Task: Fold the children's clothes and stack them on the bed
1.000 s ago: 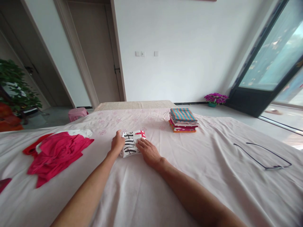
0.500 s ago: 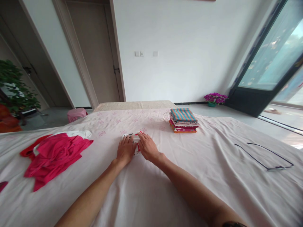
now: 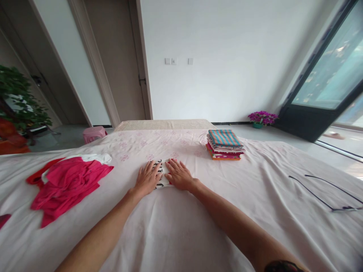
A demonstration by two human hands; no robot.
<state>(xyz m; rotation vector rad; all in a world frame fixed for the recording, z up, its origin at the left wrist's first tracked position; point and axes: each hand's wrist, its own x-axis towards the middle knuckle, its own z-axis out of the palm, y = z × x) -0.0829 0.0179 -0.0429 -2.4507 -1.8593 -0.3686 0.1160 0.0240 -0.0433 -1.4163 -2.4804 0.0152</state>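
A small folded white cloth [image 3: 162, 170] with black lettering and red patches lies in the middle of the covered table. My left hand [image 3: 148, 177] rests flat on its left side, fingers spread. On its right side my right hand [image 3: 180, 175] presses down, also flat with the fingers apart. Both palms hide much of the cloth. To the right and a little farther off stands a stack of folded cloths [image 3: 225, 145], topped by a blue and orange striped one. A crumpled pink garment [image 3: 70, 185] lies in a heap at the left.
Beside the pink heap are a white cloth [image 3: 96, 158] and a red cloth [image 3: 35, 175]. Eyeglasses [image 3: 317, 192] lie at the right on the pale tablecloth [image 3: 181, 230]. Past the table are a pink stool [image 3: 95, 134] and a pot of purple flowers [image 3: 262, 118].
My hands have moved slightly apart and flattened, showing more of the lettered cloth between them. The camera view has shifted a little.
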